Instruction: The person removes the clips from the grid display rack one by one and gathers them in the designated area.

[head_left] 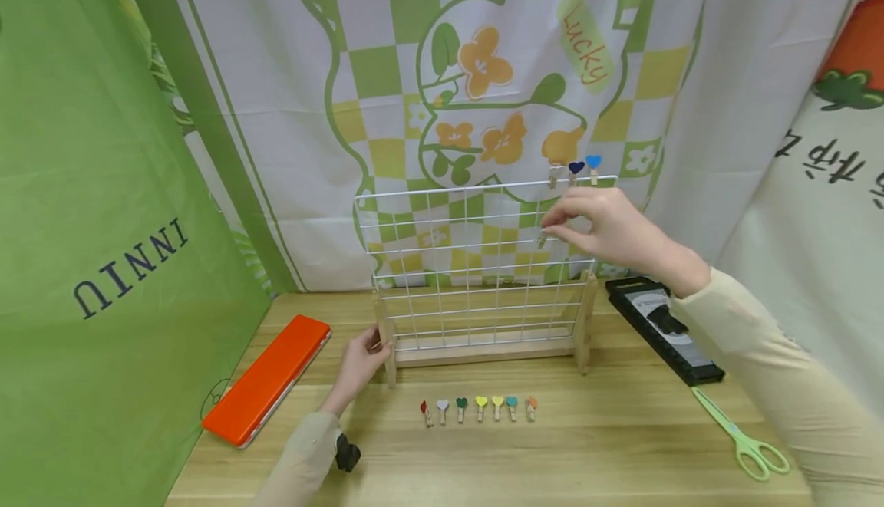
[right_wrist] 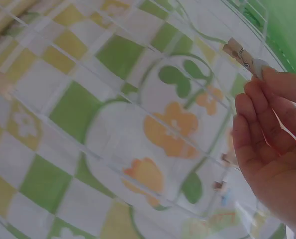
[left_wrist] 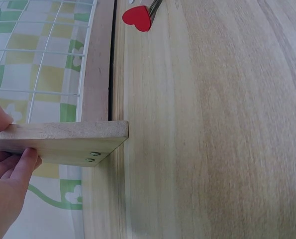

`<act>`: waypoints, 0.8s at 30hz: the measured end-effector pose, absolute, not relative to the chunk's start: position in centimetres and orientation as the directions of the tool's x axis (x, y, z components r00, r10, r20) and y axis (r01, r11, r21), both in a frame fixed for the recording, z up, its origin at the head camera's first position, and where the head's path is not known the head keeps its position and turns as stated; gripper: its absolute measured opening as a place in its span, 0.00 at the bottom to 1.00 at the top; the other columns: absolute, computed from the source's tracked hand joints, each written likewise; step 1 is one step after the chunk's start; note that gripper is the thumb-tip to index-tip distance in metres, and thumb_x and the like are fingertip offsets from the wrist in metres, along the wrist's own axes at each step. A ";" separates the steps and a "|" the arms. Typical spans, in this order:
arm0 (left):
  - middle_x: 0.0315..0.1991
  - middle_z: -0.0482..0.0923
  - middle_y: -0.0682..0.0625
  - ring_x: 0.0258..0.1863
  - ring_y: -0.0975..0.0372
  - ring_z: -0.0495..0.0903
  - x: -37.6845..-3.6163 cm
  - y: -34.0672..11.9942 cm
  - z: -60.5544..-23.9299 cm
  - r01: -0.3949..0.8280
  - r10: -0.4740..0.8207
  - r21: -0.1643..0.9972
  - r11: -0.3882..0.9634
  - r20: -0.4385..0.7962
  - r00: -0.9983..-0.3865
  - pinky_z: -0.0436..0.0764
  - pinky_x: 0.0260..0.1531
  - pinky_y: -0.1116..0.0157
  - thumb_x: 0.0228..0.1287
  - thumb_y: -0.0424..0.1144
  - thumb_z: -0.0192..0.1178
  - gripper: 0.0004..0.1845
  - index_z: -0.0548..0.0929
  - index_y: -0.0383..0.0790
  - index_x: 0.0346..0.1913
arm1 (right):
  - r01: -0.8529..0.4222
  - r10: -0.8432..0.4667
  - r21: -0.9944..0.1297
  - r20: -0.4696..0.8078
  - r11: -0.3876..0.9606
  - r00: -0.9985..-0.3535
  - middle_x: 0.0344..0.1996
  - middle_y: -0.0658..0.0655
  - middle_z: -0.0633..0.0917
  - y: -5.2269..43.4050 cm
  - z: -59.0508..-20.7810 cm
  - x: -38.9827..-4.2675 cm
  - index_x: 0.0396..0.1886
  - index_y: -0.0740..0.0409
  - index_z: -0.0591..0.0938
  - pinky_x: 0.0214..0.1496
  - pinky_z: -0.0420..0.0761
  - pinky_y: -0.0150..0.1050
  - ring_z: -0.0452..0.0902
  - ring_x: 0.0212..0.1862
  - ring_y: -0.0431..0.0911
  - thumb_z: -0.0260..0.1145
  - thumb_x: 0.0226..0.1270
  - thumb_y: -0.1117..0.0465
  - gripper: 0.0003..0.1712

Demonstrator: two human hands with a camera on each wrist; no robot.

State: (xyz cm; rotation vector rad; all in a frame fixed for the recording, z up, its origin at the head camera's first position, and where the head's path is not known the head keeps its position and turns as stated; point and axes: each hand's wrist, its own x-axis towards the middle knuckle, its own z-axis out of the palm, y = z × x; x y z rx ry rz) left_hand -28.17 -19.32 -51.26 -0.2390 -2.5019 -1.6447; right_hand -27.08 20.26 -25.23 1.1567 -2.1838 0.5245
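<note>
I have the right hand (head_left: pixel 608 231) raised in front of the wire grid rack (head_left: pixel 476 261), fingers pinched on a small wooden clothespin (right_wrist: pixel 243 57). In the right wrist view the peg sticks out past the fingertips (right_wrist: pixel 267 74), its long axis slanting up and away from the palm toward the grid wires. From the head view the peg sits at the fingertips, just below the rack's top wire (head_left: pixel 483 187), where three heart-topped pegs (head_left: pixel 575 171) are already clipped at the far right end. So the top wire lies up and slightly to the left of my pinch, close but not touching as far as I can tell.

My left hand (head_left: pixel 359 365) grips the rack's near-left wooden foot (left_wrist: pixel 63 142); the left wrist view shows thumb and fingers closed around that foot, which the head view barely resolves. That view also catches a red heart peg (left_wrist: pixel 138 17) lying on the desk (head_left: pixel 587 438).

A row of seven heart pegs (head_left: pixel 479 407) lies on the desk, near side of the rack, closer to my left hand than my right.
</note>
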 end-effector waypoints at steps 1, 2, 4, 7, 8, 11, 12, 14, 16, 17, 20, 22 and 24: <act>0.58 0.77 0.26 0.59 0.39 0.79 -28.2 -19.3 -51.3 0.208 0.057 0.897 0.390 0.202 -0.978 0.85 0.55 0.54 0.65 0.26 0.60 0.26 0.71 0.22 0.66 | -0.837 -0.606 -0.069 0.658 0.543 -0.447 0.28 0.51 0.87 20.5 -26.1 -27.0 0.32 0.59 0.88 0.33 0.79 0.21 0.82 0.31 0.41 0.74 0.52 0.74 0.09; 0.59 0.77 0.26 0.59 0.40 0.79 -28.2 -19.3 -51.2 0.202 0.054 0.900 0.385 0.196 -0.979 0.84 0.55 0.54 0.65 0.26 0.61 0.27 0.71 0.22 0.66 | -0.834 -0.609 -0.082 0.644 0.546 -0.463 0.28 0.50 0.87 20.7 -27.0 -26.9 0.31 0.58 0.88 0.32 0.80 0.23 0.82 0.31 0.40 0.74 0.52 0.74 0.09; 0.59 0.77 0.27 0.60 0.40 0.79 -28.1 -19.2 -51.2 0.195 0.053 0.904 0.379 0.189 -0.981 0.84 0.56 0.54 0.65 0.26 0.61 0.27 0.71 0.23 0.66 | -0.821 -0.608 -0.118 0.615 0.559 -0.502 0.28 0.49 0.87 21.0 -28.8 -26.8 0.31 0.57 0.88 0.30 0.82 0.26 0.81 0.31 0.39 0.74 0.53 0.74 0.09; 0.59 0.76 0.27 0.60 0.40 0.79 -28.1 -19.2 -51.1 0.204 0.056 0.906 0.372 0.197 -0.979 0.84 0.56 0.53 0.65 0.27 0.61 0.27 0.71 0.22 0.66 | -0.796 -0.608 -0.180 0.556 0.578 -0.567 0.29 0.47 0.87 21.3 -31.5 -26.6 0.32 0.54 0.88 0.30 0.84 0.30 0.81 0.31 0.37 0.74 0.55 0.72 0.09; 0.59 0.76 0.26 0.60 0.40 0.79 -28.0 -19.1 -51.1 0.207 0.058 0.907 0.366 0.200 -0.978 0.83 0.56 0.53 0.65 0.27 0.61 0.27 0.71 0.22 0.66 | -0.788 -0.610 -0.199 0.533 0.583 -0.586 0.29 0.47 0.87 21.4 -32.5 -26.5 0.32 0.54 0.88 0.31 0.85 0.31 0.82 0.31 0.37 0.74 0.55 0.71 0.08; 0.59 0.76 0.26 0.60 0.40 0.79 -28.0 -19.1 -51.0 0.211 0.061 0.909 0.358 0.203 -0.977 0.83 0.56 0.52 0.65 0.27 0.61 0.27 0.71 0.22 0.66 | -0.765 -0.623 -0.265 0.455 0.588 -0.636 0.29 0.48 0.87 21.4 -35.4 -26.0 0.33 0.56 0.88 0.30 0.86 0.33 0.83 0.31 0.38 0.72 0.58 0.70 0.06; 0.59 0.76 0.26 0.60 0.40 0.79 -28.0 -19.1 -51.0 0.208 0.061 0.909 0.360 0.200 -0.978 0.84 0.56 0.52 0.65 0.27 0.61 0.27 0.70 0.22 0.66 | -0.759 -0.628 -0.278 0.434 0.589 -0.646 0.29 0.49 0.88 21.4 -36.4 -25.9 0.33 0.56 0.88 0.30 0.86 0.33 0.83 0.30 0.38 0.72 0.58 0.69 0.06; 0.59 0.77 0.26 0.60 0.40 0.79 -28.0 -19.1 -51.0 0.195 0.055 0.912 0.361 0.187 -0.981 0.84 0.56 0.53 0.65 0.26 0.61 0.28 0.70 0.23 0.67 | -0.747 -0.636 -0.322 0.391 0.582 -0.665 0.29 0.50 0.88 21.5 -38.4 -25.7 0.33 0.57 0.88 0.29 0.85 0.32 0.82 0.29 0.37 0.72 0.59 0.69 0.05; 0.59 0.76 0.26 0.60 0.40 0.79 -28.0 -19.1 -51.1 0.189 0.054 0.910 0.370 0.182 -0.982 0.84 0.56 0.54 0.65 0.26 0.60 0.28 0.70 0.22 0.67 | -0.738 -0.642 -0.357 0.365 0.573 -0.675 0.29 0.51 0.88 21.5 -40.2 -25.5 0.32 0.57 0.88 0.28 0.85 0.32 0.82 0.29 0.36 0.71 0.59 0.69 0.04; 0.59 0.76 0.26 0.60 0.40 0.79 -28.0 -19.2 -51.1 0.187 0.053 0.910 0.370 0.180 -0.982 0.84 0.56 0.54 0.65 0.26 0.60 0.28 0.69 0.22 0.67 | -0.735 -0.644 -0.371 0.356 0.568 -0.677 0.28 0.51 0.88 21.6 -41.2 -25.5 0.32 0.57 0.88 0.28 0.85 0.31 0.81 0.29 0.35 0.71 0.59 0.69 0.04; 0.59 0.76 0.26 0.59 0.39 0.79 -28.1 -19.2 -51.2 0.193 0.054 0.907 0.375 0.186 -0.981 0.84 0.55 0.53 0.65 0.25 0.59 0.28 0.70 0.22 0.67 | -0.735 -0.657 -0.406 0.340 0.543 -0.673 0.27 0.52 0.88 21.6 -43.7 -25.5 0.30 0.58 0.87 0.28 0.84 0.29 0.81 0.28 0.34 0.72 0.58 0.69 0.03; 0.58 0.77 0.26 0.59 0.40 0.79 -28.2 -19.3 -51.2 0.193 0.052 0.906 0.376 0.188 -0.981 0.84 0.55 0.54 0.64 0.25 0.60 0.28 0.70 0.22 0.67 | -0.724 -0.662 -0.434 0.316 0.536 -0.680 0.26 0.52 0.88 21.7 -45.2 -25.4 0.29 0.57 0.87 0.29 0.84 0.27 0.80 0.28 0.32 0.72 0.58 0.68 0.03; 0.58 0.77 0.26 0.59 0.40 0.79 -28.2 -19.3 -51.2 0.190 0.048 0.907 0.376 0.186 -0.981 0.85 0.55 0.54 0.65 0.26 0.60 0.27 0.70 0.23 0.67 | -0.711 -0.667 -0.458 0.289 0.533 -0.687 0.26 0.51 0.87 21.8 -46.5 -25.4 0.29 0.57 0.87 0.28 0.82 0.26 0.79 0.28 0.31 0.72 0.59 0.68 0.02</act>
